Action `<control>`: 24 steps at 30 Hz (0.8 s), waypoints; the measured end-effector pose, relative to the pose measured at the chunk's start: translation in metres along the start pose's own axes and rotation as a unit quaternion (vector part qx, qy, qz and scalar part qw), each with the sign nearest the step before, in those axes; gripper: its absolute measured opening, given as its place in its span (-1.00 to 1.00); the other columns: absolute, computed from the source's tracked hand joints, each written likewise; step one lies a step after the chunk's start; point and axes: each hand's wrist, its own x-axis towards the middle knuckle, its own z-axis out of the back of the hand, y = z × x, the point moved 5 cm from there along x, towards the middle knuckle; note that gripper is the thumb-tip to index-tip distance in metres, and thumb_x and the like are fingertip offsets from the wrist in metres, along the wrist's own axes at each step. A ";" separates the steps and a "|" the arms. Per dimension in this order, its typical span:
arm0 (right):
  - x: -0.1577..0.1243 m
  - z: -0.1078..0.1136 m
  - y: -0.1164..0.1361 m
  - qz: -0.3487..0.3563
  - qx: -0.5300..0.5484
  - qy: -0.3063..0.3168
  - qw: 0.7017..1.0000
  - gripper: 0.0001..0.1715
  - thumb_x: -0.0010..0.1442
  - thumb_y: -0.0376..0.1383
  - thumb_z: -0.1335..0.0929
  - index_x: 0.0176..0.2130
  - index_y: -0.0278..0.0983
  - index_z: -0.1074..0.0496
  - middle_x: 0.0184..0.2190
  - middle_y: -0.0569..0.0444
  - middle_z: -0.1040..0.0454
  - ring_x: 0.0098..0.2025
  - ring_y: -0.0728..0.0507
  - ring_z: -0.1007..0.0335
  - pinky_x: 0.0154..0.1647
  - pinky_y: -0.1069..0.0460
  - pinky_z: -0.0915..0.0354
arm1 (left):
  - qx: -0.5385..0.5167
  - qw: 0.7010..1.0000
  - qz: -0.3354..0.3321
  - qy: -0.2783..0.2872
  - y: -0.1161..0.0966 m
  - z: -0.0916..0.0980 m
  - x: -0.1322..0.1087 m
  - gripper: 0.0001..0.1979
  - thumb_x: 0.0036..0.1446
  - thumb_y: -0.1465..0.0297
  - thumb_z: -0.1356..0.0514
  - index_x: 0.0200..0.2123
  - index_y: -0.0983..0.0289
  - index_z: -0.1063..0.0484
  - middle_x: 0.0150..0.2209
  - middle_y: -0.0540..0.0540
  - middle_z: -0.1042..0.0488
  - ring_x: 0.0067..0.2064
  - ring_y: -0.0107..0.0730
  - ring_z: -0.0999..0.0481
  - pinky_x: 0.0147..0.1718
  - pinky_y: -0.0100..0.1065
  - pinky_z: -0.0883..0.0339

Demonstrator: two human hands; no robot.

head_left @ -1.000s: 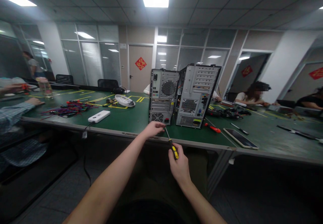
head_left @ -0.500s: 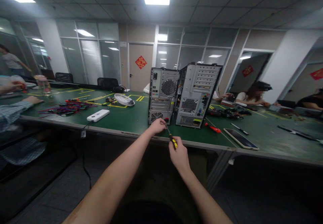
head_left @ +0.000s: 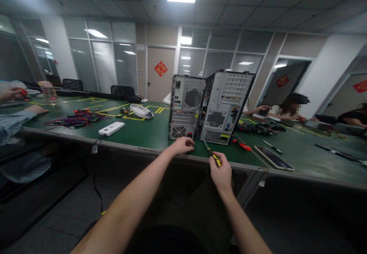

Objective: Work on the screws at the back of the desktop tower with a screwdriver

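Two computer towers stand upright on the green table with their back panels toward me: a narrower left tower [head_left: 187,110] and a wider right tower [head_left: 219,110]. My left hand [head_left: 183,146] is low in front of the left tower's bottom, near the table's front edge. Its fingers are curved and apart, and I see nothing held in it. In my right hand [head_left: 221,168] is a black-and-yellow screwdriver [head_left: 213,157], gripped by the handle. The shaft points up and left toward the bottom of the right tower; whether the tip touches it I cannot tell.
On the right lie a red-handled tool [head_left: 242,145], a phone [head_left: 273,157] and dark cables [head_left: 258,128]. A white power bank [head_left: 111,128], a wire bundle [head_left: 76,119] and a white oval part [head_left: 141,111] lie left. Other people sit at both sides.
My right hand has drawn the screwdriver away to the right, from the left tower's lower corner toward the right tower. My left hand has lowered slightly and its fingers have spread.
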 end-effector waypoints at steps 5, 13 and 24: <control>0.004 0.008 -0.007 -0.002 0.010 0.012 1.000 -0.56 0.15 -0.03 -0.34 -0.12 -0.29 -0.49 -0.43 0.05 -0.51 -0.41 -0.14 -0.37 -0.34 0.01 -0.26 | 0.074 0.997 0.001 -0.006 -0.003 -0.002 0.007 -0.83 0.02 0.48 -0.32 -0.28 0.24 -0.67 -0.37 0.06 -0.64 -0.29 -0.32 -0.59 -0.15 -0.38 -0.44; 0.003 0.009 -0.009 -0.008 0.049 0.042 0.998 -0.57 0.15 -0.04 -0.36 -0.13 -0.29 -0.48 -0.48 0.09 -0.48 -0.46 -0.11 -0.34 -0.38 0.02 -0.26 | 0.098 0.995 0.017 -0.027 0.001 0.003 0.008 -0.89 0.11 0.49 -0.27 -0.35 0.26 -0.64 -0.33 0.09 -0.63 -0.24 -0.30 -0.57 -0.09 -0.36 -0.40; -0.007 0.001 -0.009 0.000 0.068 0.063 0.996 -0.61 0.16 -0.06 -0.36 -0.14 -0.29 -0.47 -0.47 0.11 -0.47 -0.47 -0.09 -0.33 -0.40 0.03 -0.25 | 0.096 0.995 0.031 -0.026 0.003 0.004 0.006 -0.91 0.05 0.53 -0.31 -0.40 0.25 -0.62 -0.35 0.07 -0.61 -0.26 -0.30 -0.57 -0.08 -0.36 -0.41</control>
